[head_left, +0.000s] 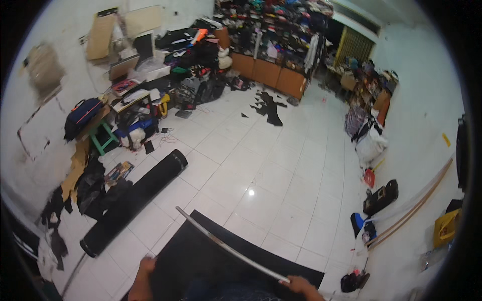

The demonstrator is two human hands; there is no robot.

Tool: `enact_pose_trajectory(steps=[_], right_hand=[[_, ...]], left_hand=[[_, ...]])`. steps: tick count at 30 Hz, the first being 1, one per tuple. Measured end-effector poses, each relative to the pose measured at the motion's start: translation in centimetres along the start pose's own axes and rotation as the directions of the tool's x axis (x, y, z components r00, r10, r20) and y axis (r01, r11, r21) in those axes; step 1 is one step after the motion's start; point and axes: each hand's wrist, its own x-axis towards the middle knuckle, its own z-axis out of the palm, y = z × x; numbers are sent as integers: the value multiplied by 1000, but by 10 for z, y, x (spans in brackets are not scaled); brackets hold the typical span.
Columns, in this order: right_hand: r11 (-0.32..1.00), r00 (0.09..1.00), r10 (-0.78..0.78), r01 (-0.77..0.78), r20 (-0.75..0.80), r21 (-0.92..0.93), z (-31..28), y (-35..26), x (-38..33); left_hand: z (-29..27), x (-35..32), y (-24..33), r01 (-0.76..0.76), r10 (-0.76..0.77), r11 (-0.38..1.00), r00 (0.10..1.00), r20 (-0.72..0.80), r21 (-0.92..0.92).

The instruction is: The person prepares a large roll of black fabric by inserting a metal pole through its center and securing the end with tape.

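Note:
A wide black sheet (201,261) spreads in front of me at the bottom of the view. Over it slants a long, thin metal bar (226,246), its far tip reaching past the sheet's upper left edge. My right hand (303,288) is closed around the bar's near end, close to the sheet's right corner. At the sheet's left edge is my left hand (144,273), touching or very near it; blur and the dark sheet hide its fingers. A thick black roll (135,203) lies on the floor to the left, with a thin rod sticking out of its near end.
White floor tiles (236,170) stretch ahead, with black scraps (271,108) scattered farther off. A green stool (103,138) bearing a dark bag stands at the left wall. Crowded shelves (276,35) fill the back. Bags and a black case (380,197) line the right wall.

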Motion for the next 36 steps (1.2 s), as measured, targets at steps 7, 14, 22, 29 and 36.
enact_pose_trajectory(steps=[7,14,22,29,36], right_hand=[[996,998,62,-62,-10,-56,-125,15,102],[990,990,-134,135,37,-27,-292,27,272],[901,916,-331,379,228,-213,-476,-54,472],[814,855,-364,485,370,-319,-583,-193,656],[757,850,-411,520,330,-396,-716,-293,812]], left_hand=[[-169,174,364,-462,315,796,868,-384,-390],[-116,223,489,-455,453,882,750,-482,122],[-211,290,581,-241,82,967,605,-792,-85],[-204,426,569,103,-307,948,537,-786,-301],[-233,555,624,128,-629,768,341,-699,-628]])
